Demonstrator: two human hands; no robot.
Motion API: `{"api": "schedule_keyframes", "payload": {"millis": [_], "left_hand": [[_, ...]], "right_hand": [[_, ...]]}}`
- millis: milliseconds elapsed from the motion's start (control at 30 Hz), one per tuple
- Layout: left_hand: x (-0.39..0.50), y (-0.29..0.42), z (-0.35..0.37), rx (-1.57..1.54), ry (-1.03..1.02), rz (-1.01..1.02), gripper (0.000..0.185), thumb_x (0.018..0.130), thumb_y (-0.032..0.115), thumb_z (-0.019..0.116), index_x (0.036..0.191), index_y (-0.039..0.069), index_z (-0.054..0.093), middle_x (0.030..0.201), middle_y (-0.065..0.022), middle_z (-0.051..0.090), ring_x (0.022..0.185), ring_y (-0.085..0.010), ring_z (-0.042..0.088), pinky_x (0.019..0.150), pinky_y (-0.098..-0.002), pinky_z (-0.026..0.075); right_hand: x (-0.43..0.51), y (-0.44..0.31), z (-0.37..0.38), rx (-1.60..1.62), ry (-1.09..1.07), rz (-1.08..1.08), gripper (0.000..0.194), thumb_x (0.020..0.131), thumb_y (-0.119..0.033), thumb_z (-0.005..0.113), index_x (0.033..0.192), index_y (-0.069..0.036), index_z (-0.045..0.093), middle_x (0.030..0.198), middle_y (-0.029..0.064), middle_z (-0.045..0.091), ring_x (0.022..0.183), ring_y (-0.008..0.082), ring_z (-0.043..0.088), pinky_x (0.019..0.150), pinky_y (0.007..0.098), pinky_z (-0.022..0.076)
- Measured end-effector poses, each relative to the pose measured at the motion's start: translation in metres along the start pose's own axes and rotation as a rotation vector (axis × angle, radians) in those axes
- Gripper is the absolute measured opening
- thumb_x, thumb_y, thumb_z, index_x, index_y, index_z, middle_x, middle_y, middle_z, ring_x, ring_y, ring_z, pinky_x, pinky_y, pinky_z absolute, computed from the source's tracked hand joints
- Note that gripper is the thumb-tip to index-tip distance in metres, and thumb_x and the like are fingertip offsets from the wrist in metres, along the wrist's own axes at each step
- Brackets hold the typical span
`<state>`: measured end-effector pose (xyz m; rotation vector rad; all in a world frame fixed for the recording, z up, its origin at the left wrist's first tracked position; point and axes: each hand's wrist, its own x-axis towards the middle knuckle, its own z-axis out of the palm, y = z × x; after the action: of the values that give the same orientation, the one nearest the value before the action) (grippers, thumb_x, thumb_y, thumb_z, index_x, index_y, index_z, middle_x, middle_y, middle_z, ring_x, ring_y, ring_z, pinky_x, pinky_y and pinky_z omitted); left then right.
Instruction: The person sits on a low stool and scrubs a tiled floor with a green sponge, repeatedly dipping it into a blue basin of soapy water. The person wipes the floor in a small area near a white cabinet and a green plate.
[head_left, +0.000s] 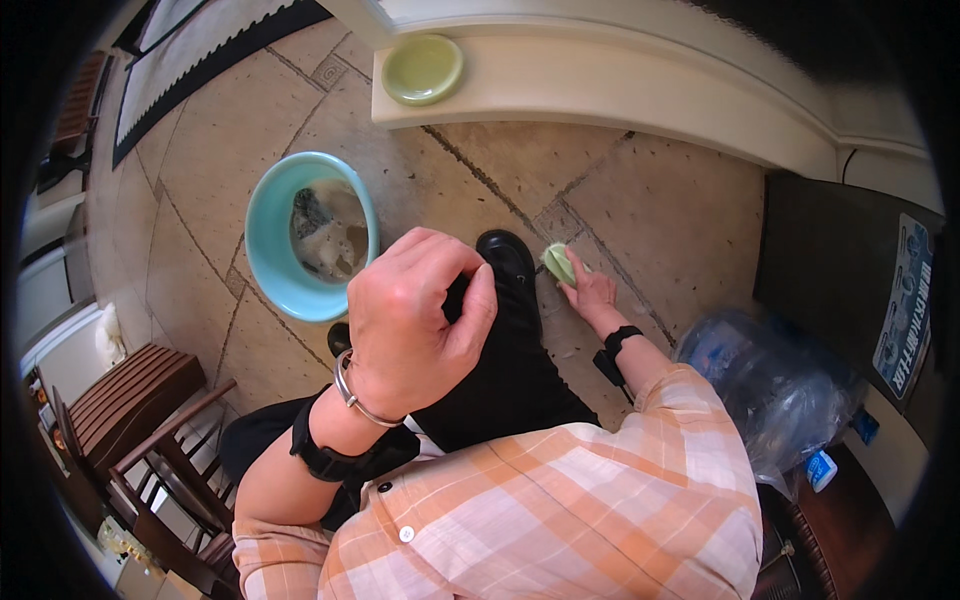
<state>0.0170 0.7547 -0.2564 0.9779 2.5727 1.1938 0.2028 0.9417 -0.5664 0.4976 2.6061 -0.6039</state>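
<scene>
My right hand (592, 289) grips a pale green scrub brush (559, 264), its bristles against the tiled floor (645, 202) just right of my black shoe (507, 251). Raised near the camera, my left hand (420, 307) has its fingers curled, with nothing visible in them; a silver bangle circles the wrist. Beyond it to the left stands a turquoise plastic basin (268, 232). Murky, sudsy water (337, 240) and a dark, soaked item (309, 212) lie inside the basin.
A green dish (422, 70) sits on the end of a cream ledge (600, 82). Clear plastic bags (765, 390) lie at right beside a dark panel (825, 255) and a blue-and-white container (821, 470). Wooden slatted furniture (135, 390) stands at left. Dark specks dot the floor.
</scene>
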Motion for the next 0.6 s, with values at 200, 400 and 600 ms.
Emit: {"api": "schedule_keyframes", "payload": {"millis": [200,400,600], "left_hand": [[0.0,0.005,0.003,-0.014,-0.01,0.033,0.008,0.072,0.002,0.066,0.07,0.004,0.059,0.065,-0.0093,0.058,0.062,-0.0269,0.058,0.052,-0.0343,0.045],[-0.005,0.004,-0.009,-0.004,-0.072,-0.039,0.004,0.076,-0.005,0.06,0.076,-0.001,0.06,0.073,-0.011,0.062,0.069,-0.0243,0.06,0.061,-0.0292,0.047],[-0.004,-0.002,-0.009,-0.053,-0.088,0.001,0.004,0.076,-0.005,0.06,0.075,-0.001,0.059,0.073,-0.0107,0.062,0.069,-0.0243,0.06,0.061,-0.0291,0.047]], "right_hand": [[0.088,-0.048,-0.001,0.064,0.084,-0.003,0.068,0.079,-0.032,0.069,0.139,-0.032,0.036,0.081,0.0165,0.067,0.076,0.0366,0.066,0.066,0.0489,0.0516],[0.092,-0.052,-0.005,0.005,0.15,-0.1,0.069,0.078,-0.033,0.07,0.138,-0.034,0.036,0.078,0.0165,0.066,0.073,0.0365,0.065,0.064,0.0478,0.0522],[0.025,-0.009,0.001,-0.046,0.031,-0.021,0.073,0.077,-0.034,0.071,0.14,-0.036,0.034,0.075,0.0145,0.066,0.069,0.0356,0.065,0.061,0.0466,0.052]]}}
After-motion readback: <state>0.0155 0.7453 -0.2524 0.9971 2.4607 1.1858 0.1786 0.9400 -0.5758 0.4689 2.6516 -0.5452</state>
